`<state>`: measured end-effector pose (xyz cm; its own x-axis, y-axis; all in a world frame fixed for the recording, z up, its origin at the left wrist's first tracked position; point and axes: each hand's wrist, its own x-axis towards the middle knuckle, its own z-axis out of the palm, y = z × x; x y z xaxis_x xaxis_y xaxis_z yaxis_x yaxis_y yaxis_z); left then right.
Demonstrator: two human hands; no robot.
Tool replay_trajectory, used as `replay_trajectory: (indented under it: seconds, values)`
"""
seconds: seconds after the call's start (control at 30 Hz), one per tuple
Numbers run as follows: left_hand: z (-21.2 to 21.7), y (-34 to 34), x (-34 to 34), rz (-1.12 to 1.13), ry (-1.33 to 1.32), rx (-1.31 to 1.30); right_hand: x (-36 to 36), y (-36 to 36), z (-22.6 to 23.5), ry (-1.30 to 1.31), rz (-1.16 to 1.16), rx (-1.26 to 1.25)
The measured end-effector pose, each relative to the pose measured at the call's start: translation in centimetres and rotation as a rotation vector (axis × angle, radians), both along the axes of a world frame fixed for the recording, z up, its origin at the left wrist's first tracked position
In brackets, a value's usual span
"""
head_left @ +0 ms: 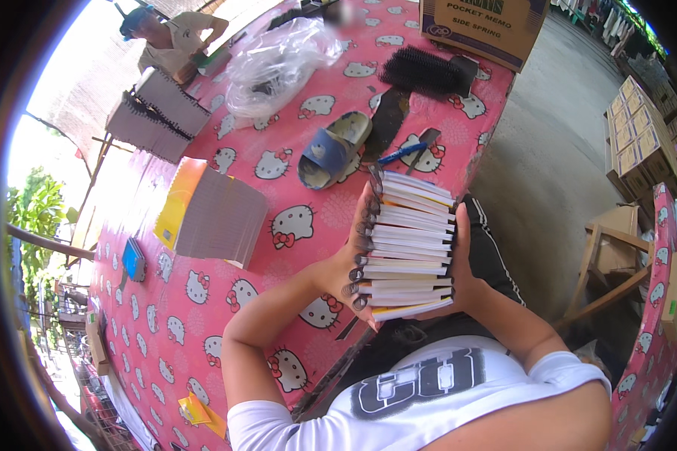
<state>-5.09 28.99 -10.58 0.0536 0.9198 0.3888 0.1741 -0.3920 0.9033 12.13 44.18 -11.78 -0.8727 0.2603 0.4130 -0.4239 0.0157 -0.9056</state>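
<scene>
Carton [480,37], one, by the table's [180,364] far right edge: we are seeing its outside only. Notebooks [412,240], spiral-bound, one stack, more than eight: we are pressing it between left hand [341,267], coil side, and right hand [465,274], above our lap. Blue slipper [335,150], one. Paper block [218,218], one; open tabletop is separating it from our stack.

A blue slipper [329,152] sits on the pink table cover [182,304]. Well right of it I see stacked cartons [633,139] and a wooden frame [609,295]; far left of it, green leaves [41,199].
</scene>
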Motion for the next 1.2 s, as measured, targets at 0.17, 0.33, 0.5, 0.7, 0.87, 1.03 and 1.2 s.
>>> replay_trajectory:
  seconds: [0.17,0.33,0.5,0.7,0.87,1.03,1.2]
  values:
    - [2.1,0.9,-0.6,-0.029,0.000,0.027,-1.3,-2.1,2.9,0.120,0.508,-1.096]
    - [1.6,-0.2,0.0,0.030,0.093,-0.011,-0.8,-2.7,1.8,0.098,0.221,-0.771]
    - [1.9,1.1,-0.1,0.077,0.054,0.089,-1.0,-1.2,1.6,-0.112,0.532,-1.284]
    - [2.0,2.7,1.6,-0.060,-0.314,0.134,-1.0,-3.2,1.6,0.134,0.246,-0.579]
    - [1.7,1.5,0.4,-0.062,-0.156,0.082,-0.4,-3.3,1.8,-0.034,0.460,-1.438]
    - [0.8,0.8,0.1,-0.048,-0.092,0.067,-1.8,-3.4,0.9,-0.120,0.462,-1.216]
    - [-1.1,0.9,0.6,0.032,-0.076,0.101,-2.3,-4.3,3.0,0.109,0.450,-1.176]
